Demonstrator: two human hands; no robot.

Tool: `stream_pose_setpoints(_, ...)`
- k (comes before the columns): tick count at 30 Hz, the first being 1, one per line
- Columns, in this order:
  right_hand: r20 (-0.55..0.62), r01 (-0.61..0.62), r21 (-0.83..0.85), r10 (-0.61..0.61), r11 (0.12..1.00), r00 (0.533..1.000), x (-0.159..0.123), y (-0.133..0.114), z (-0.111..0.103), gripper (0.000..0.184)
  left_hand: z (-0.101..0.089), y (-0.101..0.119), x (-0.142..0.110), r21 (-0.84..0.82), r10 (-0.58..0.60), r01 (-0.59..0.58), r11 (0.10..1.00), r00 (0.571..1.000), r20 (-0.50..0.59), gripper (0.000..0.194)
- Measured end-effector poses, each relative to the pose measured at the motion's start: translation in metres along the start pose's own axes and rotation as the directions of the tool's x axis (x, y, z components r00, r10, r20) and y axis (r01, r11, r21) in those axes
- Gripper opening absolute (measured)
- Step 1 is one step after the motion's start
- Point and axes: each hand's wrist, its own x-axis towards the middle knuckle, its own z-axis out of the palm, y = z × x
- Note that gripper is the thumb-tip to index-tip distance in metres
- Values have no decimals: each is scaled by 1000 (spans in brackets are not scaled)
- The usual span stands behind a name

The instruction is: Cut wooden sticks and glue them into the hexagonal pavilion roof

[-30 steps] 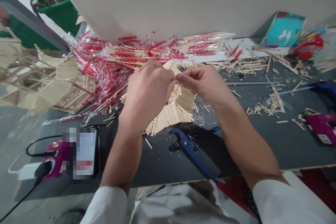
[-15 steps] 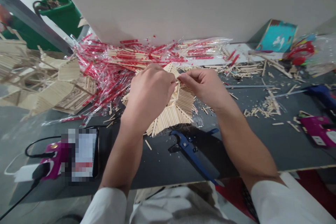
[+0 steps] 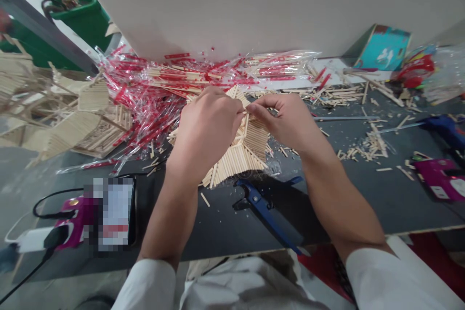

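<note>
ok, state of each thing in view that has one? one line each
left hand: curled over stick model, grip hidden
right hand: thumb and forefinger pinched, anything between too small to tell
stick model: panels formed, partly covered by hands
blue cutter: lying down, spread open
phone: lit
magenta box at left: plugs inserted
green bin: open-topped, scraps inside

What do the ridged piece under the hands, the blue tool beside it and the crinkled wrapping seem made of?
Ridged piece: probably unpainted wood, matte, with pale parallel sticks.
Blue tool: painted metal or plastic; smooth, even colour leaves it open.
Wrapping: likely plastic film, glossy and see-through.
</note>
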Motion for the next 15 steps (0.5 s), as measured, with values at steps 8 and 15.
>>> stream_pose_setpoints(8, -91, -56, 6, 56, 998, 994, 0, 2, 1, 26, 1, 0, 0, -29, 16, -16, 999, 1000, 0, 19)
stream_pose_setpoints(15, -109, 4, -9, -5, 1000, 994, -3, -2, 3, 38, 1, 2, 0, 7, 30, -30, 1000, 1000, 9, 19)
